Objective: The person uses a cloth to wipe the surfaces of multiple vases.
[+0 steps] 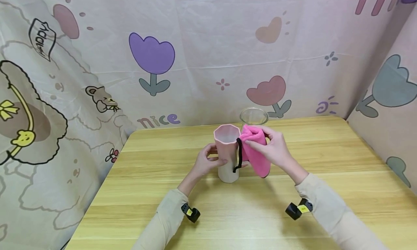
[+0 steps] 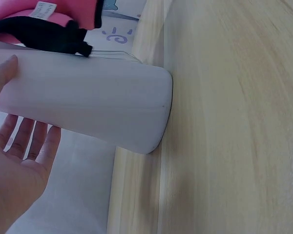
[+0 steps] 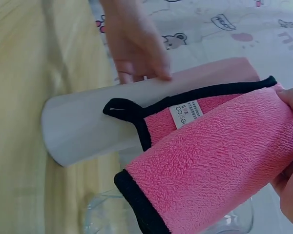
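Observation:
A tall faceted vase, pink at the rim and fading to white below, stands upright on the table. My left hand holds its left side, the thumb on the near face and the fingers behind. In my right hand is a folded pink towel with black edging, gripped near its top. The towel hangs right beside the vase; its black loop and white label show in the right wrist view. Whether the towel touches the vase I cannot tell.
Behind the towel stands a clear glass vessel, mostly hidden by the towel and right hand. The wooden table reaches back to a printed cloth backdrop. Small black cameras are strapped to both wrists.

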